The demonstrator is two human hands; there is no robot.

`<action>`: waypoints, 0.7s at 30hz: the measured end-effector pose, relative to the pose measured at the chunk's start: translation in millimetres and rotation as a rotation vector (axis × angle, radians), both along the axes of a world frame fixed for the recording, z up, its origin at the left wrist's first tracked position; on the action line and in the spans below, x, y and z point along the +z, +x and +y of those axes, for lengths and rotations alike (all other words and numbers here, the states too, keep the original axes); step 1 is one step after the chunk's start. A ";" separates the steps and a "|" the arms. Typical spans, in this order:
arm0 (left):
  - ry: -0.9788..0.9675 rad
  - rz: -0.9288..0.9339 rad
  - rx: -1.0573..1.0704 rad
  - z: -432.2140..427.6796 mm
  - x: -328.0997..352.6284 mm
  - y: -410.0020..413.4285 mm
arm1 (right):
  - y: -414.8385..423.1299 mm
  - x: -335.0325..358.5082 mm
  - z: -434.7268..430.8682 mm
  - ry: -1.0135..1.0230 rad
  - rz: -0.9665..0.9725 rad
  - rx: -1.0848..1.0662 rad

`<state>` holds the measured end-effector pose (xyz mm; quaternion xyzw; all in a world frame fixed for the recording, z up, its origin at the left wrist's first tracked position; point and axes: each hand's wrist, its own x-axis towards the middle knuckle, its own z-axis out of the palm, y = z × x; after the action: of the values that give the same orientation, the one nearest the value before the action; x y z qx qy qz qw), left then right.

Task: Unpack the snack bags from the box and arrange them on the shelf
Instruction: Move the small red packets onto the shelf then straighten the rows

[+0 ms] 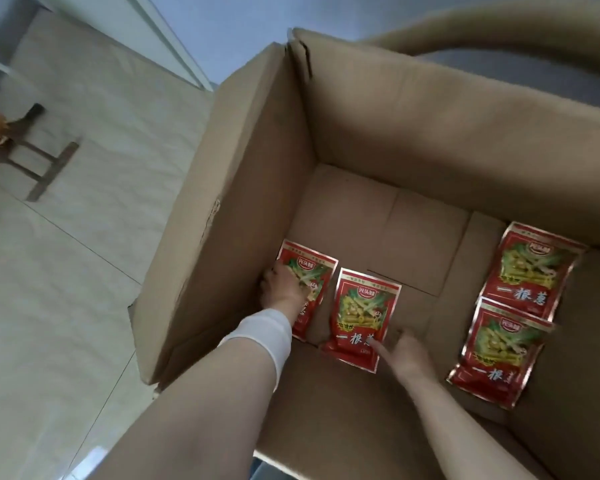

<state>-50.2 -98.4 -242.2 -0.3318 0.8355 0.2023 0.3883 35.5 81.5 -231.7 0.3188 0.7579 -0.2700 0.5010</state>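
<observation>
Four snack bags lie flat on the floor of the one open box (430,133), long axes running from its near side to its far side. The left hand (284,285) rests on the first bag (317,271) against the box's left wall. Its fingers are bent at the bag's edge, but a grip cannot be confirmed. The right hand (407,355), fingers extended, touches the near corner of the second bag (361,313). The third bag (530,268) and fourth bag (503,351) lie apart at the box's right side, nearer the right hand.
</observation>
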 end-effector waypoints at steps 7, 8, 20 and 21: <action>-0.193 -0.018 -0.091 8.9 -45.2 25.4 | -4.6 -51.3 -34.8 0.180 -0.016 -0.369; -0.208 -0.011 -0.088 10.0 -46.6 26.7 | -3.3 -54.2 -38.1 0.192 0.003 -0.409; -0.067 -0.039 -0.027 -2.6 -39.4 23.2 | 5.8 -48.2 -6.3 -0.116 -0.040 -0.577; -0.010 -0.048 -0.008 -3.4 -37.2 23.5 | 5.5 -43.6 -3.0 -0.144 -0.040 -0.611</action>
<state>-26.8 -101.8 -279.3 -0.3354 0.8283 0.1886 0.4072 40.9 78.6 -275.2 0.5006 0.5960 -0.4546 0.4330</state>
